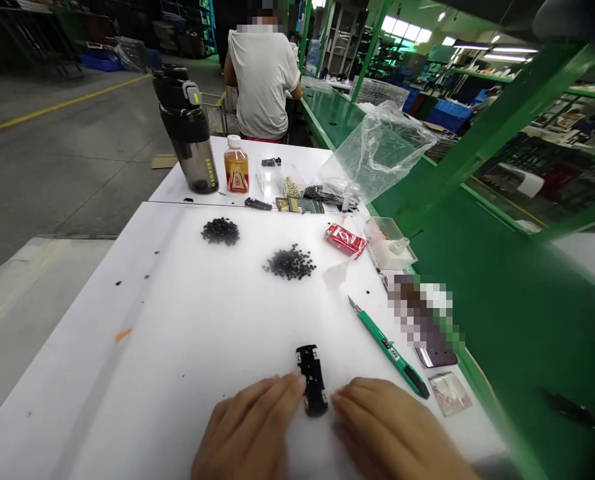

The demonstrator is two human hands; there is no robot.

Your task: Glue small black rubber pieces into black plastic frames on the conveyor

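A black plastic toy car chassis [313, 380], flat and elongated with notched sides, stands lengthwise at the front of the white table. My left hand [250, 427] has its fingers together and the fingertips on the chassis's left edge; the thumb is hidden. Just right of the chassis is my right hand [390, 427], slightly blurred, its fingers closed and bent toward the part with a small gap between. Whatever those fingertips may pinch is hidden. Farther up the table lie two heaps of small black pieces, one heap [291, 263] in the middle and another heap [220, 231] to its left.
A green utility knife [390, 350], blade out, lies on the right near a phone [434, 353]. Behind are a red packet [346, 240], a clear tray [390, 247], a plastic bag [377, 150], a drink bottle [236, 167] and a tall tumbler [190, 143]. A person [262, 80] sits beyond.
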